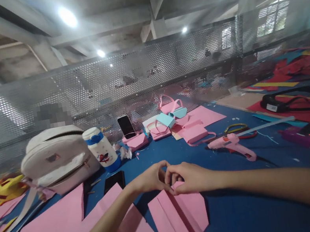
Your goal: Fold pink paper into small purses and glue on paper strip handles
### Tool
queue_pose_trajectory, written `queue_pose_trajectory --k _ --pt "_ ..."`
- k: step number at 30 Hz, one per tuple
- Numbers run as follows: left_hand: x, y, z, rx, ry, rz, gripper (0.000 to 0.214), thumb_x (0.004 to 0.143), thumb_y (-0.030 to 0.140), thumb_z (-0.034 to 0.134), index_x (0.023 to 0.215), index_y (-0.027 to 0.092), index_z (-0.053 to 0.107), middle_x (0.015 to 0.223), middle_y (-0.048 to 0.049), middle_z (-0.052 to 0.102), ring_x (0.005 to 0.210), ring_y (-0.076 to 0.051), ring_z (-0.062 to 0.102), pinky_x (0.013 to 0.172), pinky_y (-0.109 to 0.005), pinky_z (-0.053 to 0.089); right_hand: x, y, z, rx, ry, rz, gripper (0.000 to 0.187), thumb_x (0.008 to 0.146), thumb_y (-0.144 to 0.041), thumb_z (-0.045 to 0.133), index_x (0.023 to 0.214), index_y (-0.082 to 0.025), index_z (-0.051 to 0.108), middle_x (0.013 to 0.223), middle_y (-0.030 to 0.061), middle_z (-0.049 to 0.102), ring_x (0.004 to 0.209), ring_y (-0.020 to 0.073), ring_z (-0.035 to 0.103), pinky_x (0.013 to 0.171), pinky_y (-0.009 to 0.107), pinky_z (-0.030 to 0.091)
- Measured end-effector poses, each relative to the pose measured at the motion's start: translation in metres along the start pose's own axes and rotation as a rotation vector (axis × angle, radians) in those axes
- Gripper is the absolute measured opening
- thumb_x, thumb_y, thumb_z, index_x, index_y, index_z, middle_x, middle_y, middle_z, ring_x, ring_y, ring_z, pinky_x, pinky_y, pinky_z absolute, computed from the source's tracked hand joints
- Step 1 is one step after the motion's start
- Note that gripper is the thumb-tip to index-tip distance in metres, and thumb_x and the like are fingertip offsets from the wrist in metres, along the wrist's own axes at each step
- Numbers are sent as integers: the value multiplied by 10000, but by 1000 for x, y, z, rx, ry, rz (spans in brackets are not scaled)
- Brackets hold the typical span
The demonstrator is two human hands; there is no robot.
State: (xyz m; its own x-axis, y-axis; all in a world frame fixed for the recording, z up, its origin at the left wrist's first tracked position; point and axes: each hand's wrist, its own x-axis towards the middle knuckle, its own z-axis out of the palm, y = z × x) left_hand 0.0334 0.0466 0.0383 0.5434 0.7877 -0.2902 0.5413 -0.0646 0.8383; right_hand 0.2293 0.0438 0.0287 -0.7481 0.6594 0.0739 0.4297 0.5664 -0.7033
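Observation:
A folded pink paper sheet (pixel 177 216) lies on the blue table (pixel 250 211) in front of me. My left hand (pixel 150 177) and my right hand (pixel 188 177) meet at its far edge, fingers curled and pinching the paper's top corner together. More pink paper sheets (pixel 49 228) lie to the left under my left forearm.
A pink glue gun (pixel 232 144) lies to the right, scissors (pixel 237 128) behind it. A white bag (pixel 56 159), a white-and-blue bottle (pixel 102 148), two phones (pixel 127 127) and finished pink paper bags (pixel 194 133) stand further back. A perforated metal screen (pixel 136 79) bounds the table.

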Motion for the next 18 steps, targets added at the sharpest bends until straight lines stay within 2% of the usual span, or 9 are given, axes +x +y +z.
queue_pose_trajectory --k 4,7,9,12,13,14,15,16,18 --pt "1 -8 -3 -38 10 41 626 561 361 879 1039 191 513 681 40 679 652 -169 638 586 -234 434 3 6 4 50 11 33 237 728 -177 765 946 -221 682 757 -58 694 665 116 605 546 192 342" --pt "-3 -11 -6 -23 51 82 504 711 389 778 1107 178 548 689 17 691 654 -176 650 620 -259 468 4 10 6 57 43 57 201 751 -231 769 941 -235 704 771 -57 711 687 124 618 579 206 345" --pt "-10 -11 -4 5 145 120 341 852 404 641 1101 179 576 796 -28 721 754 -192 669 710 -295 494 5 14 7 61 57 70 162 765 -244 765 922 -242 727 802 -53 730 726 132 639 621 213 362" --pt "-28 -7 14 105 407 239 237 1000 355 424 1052 211 605 1095 -73 700 1056 -206 625 946 -334 446 6 19 8 35 57 47 126 786 -212 739 904 -251 755 864 -40 746 798 144 658 673 219 387" --pt "-35 -6 24 240 499 372 268 1025 332 369 1076 225 609 1113 -67 699 1052 -198 632 938 -324 460 7 20 8 2 58 34 136 791 -197 729 912 -251 760 874 -32 745 812 149 656 681 222 393" --pt "-41 -7 34 378 531 523 295 1038 328 338 1145 238 598 1162 -67 691 1067 -194 632 931 -312 474 7 20 7 -40 60 24 152 796 -187 723 928 -250 763 883 -21 742 823 154 653 691 227 400" --pt "-47 -9 45 538 486 641 316 1043 349 340 1230 247 573 1202 -61 688 1102 -196 627 957 -310 475 7 21 7 -82 62 19 164 800 -182 721 943 -249 764 891 -12 739 829 158 650 703 233 408" --pt "-53 -13 55 685 503 783 275 1037 361 398 1209 269 591 1098 -11 736 1004 -162 668 906 -253 502 8 21 6 -119 66 20 168 806 -185 721 955 -249 764 898 -5 736 830 161 646 715 240 414" --pt "-66 -26 74 975 491 781 276 1015 302 482 1269 278 589 1074 34 745 947 -129 684 923 -204 513 9 22 5 -156 69 19 154 826 -201 719 965 -252 761 914 -1 736 841 165 640 740 251 423"
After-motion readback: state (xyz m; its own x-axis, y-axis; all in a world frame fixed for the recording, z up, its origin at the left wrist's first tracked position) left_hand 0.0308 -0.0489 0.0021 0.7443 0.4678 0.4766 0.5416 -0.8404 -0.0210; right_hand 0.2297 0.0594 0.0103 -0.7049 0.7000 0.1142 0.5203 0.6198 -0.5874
